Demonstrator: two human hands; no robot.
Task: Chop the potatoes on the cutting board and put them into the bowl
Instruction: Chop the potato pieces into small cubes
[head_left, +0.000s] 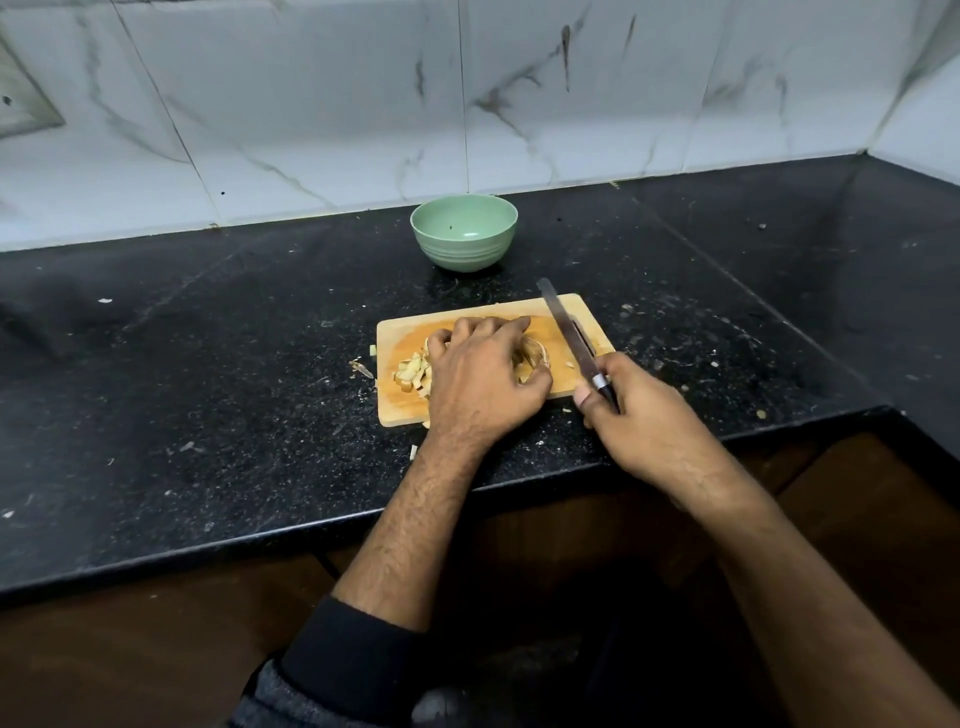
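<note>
A wooden cutting board (574, 317) lies on the black counter. Chopped potato pieces (410, 371) are piled on its left part, and more potato (535, 356) shows under my left hand (480, 374), whose curled fingers cover and hold it. My right hand (641, 410) grips the handle of a knife (569, 332) at the board's right edge, the blade pointing away over the board, apart from the potato. Beyond the board stands a green bowl (464, 236) with only a small speck inside.
The black granite counter (208, 389) carries scattered potato bits and peel (362, 368) around the board. A white marble-tiled wall (311, 104) rises behind the bowl. The counter's front edge (363, 525) runs just below my wrists, with dark wooden cabinets beneath.
</note>
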